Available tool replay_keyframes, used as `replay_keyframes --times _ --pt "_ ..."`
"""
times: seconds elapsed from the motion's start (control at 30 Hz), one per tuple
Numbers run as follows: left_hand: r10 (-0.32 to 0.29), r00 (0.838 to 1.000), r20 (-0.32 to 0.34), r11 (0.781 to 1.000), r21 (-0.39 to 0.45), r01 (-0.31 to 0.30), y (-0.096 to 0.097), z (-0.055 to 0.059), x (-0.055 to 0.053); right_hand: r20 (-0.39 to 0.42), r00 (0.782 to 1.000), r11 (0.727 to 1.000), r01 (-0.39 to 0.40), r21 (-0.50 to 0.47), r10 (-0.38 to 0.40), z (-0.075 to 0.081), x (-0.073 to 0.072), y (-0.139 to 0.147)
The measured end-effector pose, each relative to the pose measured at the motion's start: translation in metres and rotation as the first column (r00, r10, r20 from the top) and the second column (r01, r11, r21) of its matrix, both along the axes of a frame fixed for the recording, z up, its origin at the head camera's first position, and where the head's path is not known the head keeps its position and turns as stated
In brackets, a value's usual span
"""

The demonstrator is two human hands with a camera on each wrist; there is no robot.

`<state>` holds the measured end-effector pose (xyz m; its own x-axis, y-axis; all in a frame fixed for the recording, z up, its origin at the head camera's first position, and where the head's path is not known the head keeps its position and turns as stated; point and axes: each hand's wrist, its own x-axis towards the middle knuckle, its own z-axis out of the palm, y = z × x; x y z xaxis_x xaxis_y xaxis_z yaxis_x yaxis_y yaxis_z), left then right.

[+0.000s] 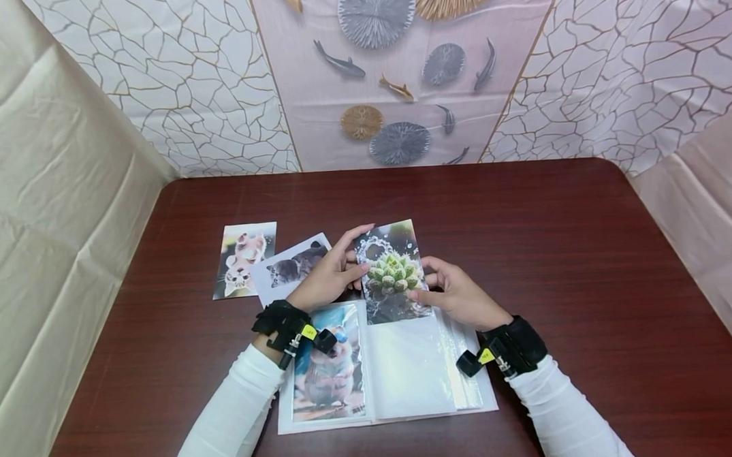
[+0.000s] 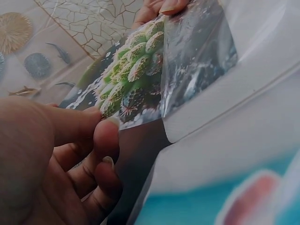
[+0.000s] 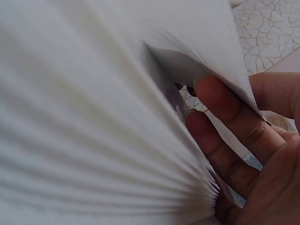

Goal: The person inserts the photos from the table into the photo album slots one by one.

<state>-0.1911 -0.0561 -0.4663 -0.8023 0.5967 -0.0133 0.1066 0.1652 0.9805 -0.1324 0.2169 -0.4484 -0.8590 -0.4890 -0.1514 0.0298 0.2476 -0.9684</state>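
Both hands hold a succulent photo (image 1: 395,275) upright at the top of an open photo album (image 1: 409,370). My left hand (image 1: 328,278) pinches its left edge between thumb and fingers. On its right edge, my right hand (image 1: 464,296) grips with the thumb in front and fingers behind. In the left wrist view, a clear plastic sleeve (image 2: 201,51) covers the photo's lower part. The right wrist view shows fanned album pages (image 3: 93,117), with fingers behind one page. A picture of a pink furry animal (image 1: 329,373) fills the album's left page.
Left of the album lie a grey cat photo (image 1: 297,265), partly behind my left hand, and a photo of a white-and-pink cat figure (image 1: 245,260). The brown table (image 1: 557,247) ends at a patterned cloth backdrop (image 1: 384,84), with cream cloth on both sides.
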Motion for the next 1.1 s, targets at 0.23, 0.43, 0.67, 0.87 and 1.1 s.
replay_keyframes --times 0.23,0.43,0.67,0.87,1.1 --pt "-0.012 1.0 0.007 1.0 -0.011 0.012 0.0008 -0.0004 -0.0004 -0.004 1.0 1.0 -0.004 -0.01 0.004 0.0005 0.0004 -0.0008" --pt "-0.005 0.999 0.033 1.0 0.0 0.005 0.0011 0.001 -0.0002 0.007 1.0 1.0 -0.006 -0.019 0.007 0.0021 0.0006 -0.0016" --pt "0.008 0.999 0.047 1.0 0.019 -0.009 0.0014 0.0021 0.0005 -0.007 1.0 1.0 -0.014 -0.013 0.014 0.0002 0.0 -0.0014" --pt "0.003 0.999 0.042 1.0 0.029 -0.004 0.0005 0.0009 0.0 -0.009 1.0 1.0 -0.007 -0.004 0.007 -0.0005 -0.0001 -0.0012" --pt "0.012 0.999 0.033 1.0 0.009 -0.012 -0.0001 -0.0006 -0.0004 -0.001 1.0 1.0 0.011 0.007 -0.011 -0.001 0.0003 -0.0015"
